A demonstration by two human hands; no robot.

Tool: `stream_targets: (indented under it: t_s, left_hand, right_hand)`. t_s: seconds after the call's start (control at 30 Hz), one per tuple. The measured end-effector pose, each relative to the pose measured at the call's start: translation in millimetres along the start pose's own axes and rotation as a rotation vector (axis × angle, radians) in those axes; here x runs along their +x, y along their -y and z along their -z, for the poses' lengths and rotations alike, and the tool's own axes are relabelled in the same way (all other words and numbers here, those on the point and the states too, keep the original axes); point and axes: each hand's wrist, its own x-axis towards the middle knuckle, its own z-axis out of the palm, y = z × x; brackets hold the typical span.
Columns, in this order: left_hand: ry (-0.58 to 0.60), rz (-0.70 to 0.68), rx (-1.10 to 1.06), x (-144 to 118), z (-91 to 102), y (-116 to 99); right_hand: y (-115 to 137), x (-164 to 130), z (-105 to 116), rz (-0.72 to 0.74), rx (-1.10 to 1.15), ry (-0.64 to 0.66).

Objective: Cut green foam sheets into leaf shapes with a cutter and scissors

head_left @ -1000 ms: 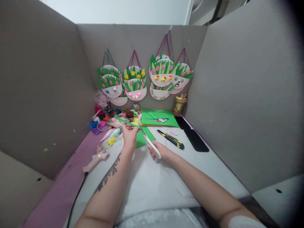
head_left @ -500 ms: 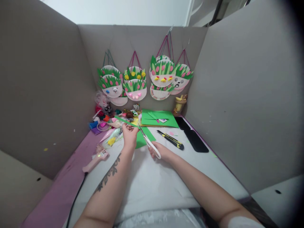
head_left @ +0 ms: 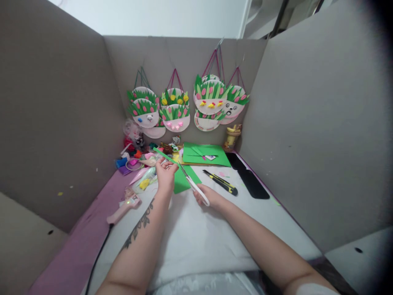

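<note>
My left hand (head_left: 166, 174) is closed on a narrow green paper strip (head_left: 162, 153), which slants up and to the left from the fingers. In my right hand (head_left: 208, 196) are white-handled scissors (head_left: 196, 187), blades pointing up and left, their tips close to the left fingertips. Whether the blades touch the strip I cannot tell. Beneath the hands a green paper sheet (head_left: 184, 185) lies on the white table cover. A yellow-and-black utility knife (head_left: 221, 182) rests to the right of the scissors.
Farther back sits a stack of green paper (head_left: 219, 149) with small cut pieces on it. Black flat objects (head_left: 253, 183) lie at right. A pink glue gun (head_left: 124, 208) with a cord and a pile of craft supplies (head_left: 138, 162) are at left. Decorated paper-plate baskets (head_left: 175, 116) hang behind.
The green strip's far end has turned to point more steeply upward and looks shorter. My left hand has shifted slightly left; the scissors stay near its fingers. The view has tilted slightly.
</note>
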Motion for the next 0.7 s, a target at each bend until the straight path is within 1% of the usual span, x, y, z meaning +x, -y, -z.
stream_targets:
  t_s: [0.2, 0.43, 0.7]
  left_hand:
    - [0.007, -0.008, 0.015, 1.4, 1.6, 1.9]
    - [0.03, -0.011, 0.0, 2.9, 3.0, 3.7]
    - [0.037, 0.01, -0.027, 1.8, 1.5, 1.3]
  right_hand:
    - [-2.5, 1.0, 3.2, 0.019, -0.047, 0.003]
    - [-6.9, 2.7, 6.6, -0.003, -0.024, -0.004]
    - [-2.4, 1.1, 7.3, -0.025, -0.002, -0.012]
